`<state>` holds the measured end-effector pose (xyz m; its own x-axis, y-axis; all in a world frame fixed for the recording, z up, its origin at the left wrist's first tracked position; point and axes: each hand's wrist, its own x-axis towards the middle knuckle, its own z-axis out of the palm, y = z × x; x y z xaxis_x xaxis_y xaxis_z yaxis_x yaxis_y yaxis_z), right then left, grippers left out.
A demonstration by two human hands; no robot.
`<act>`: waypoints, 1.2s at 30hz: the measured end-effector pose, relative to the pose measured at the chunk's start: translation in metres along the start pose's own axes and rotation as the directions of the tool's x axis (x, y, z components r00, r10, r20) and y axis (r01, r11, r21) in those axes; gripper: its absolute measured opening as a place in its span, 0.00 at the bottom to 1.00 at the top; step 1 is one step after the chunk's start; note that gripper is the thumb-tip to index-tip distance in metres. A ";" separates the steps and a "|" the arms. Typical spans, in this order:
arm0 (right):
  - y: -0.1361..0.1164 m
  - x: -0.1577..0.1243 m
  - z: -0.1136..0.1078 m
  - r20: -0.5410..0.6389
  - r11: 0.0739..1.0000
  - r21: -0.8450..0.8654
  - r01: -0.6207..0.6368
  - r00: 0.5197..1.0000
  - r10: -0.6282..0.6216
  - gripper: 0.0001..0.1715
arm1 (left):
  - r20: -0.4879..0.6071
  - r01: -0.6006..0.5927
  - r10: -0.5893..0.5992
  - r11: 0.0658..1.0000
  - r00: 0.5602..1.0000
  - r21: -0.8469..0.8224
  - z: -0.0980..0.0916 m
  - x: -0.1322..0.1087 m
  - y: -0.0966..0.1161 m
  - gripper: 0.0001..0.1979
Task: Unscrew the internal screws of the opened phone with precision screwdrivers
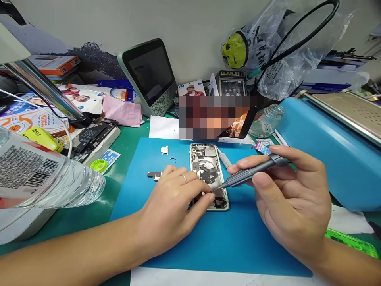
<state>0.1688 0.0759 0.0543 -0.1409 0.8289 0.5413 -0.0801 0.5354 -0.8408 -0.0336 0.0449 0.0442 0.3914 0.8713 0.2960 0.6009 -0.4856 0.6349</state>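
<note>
Ahead of you, beyond your left hand (175, 194) and right hand (291, 202), stands a pale grey wall (196, 35), marred low down by a dark, rough patch (95, 59) past your left. Your green desk (130, 139) spreads around both hands, under soft light.

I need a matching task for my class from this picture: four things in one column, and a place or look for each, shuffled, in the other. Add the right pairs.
Things
1. Dark grey tool
2. Ring
3. Opened phone
4. Glass jar

Places and looks
A. lying on the blue mat
B. see-through, with no lid on
C. held in the right hand
D. on a finger of the left hand

Pairs: 1-C, 2-D, 3-A, 4-B
</note>
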 end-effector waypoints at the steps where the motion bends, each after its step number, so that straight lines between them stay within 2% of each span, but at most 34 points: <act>1: 0.000 0.000 0.000 0.002 1.000 -0.001 0.004 1.000 -0.004 0.23 | 0.000 0.003 -0.003 1.000 1.000 0.000 0.000 0.000 0.000 0.08; 25: 0.001 0.000 0.001 -0.001 1.000 -0.004 -0.004 1.000 0.004 0.22 | 0.009 0.012 -0.012 1.000 1.000 -0.008 0.000 0.000 0.001 0.10; 36: 0.000 0.000 -0.001 -0.019 1.000 -0.013 -0.018 1.000 0.017 0.21 | -0.005 0.021 -0.021 0.999 1.000 -0.030 0.000 -0.001 0.002 0.05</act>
<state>0.1695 0.0760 0.0539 -0.1238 0.8410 0.5268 -0.0652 0.5228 -0.8500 -0.0333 0.0430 0.0452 0.3753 0.8818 0.2855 0.5879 -0.4646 0.6622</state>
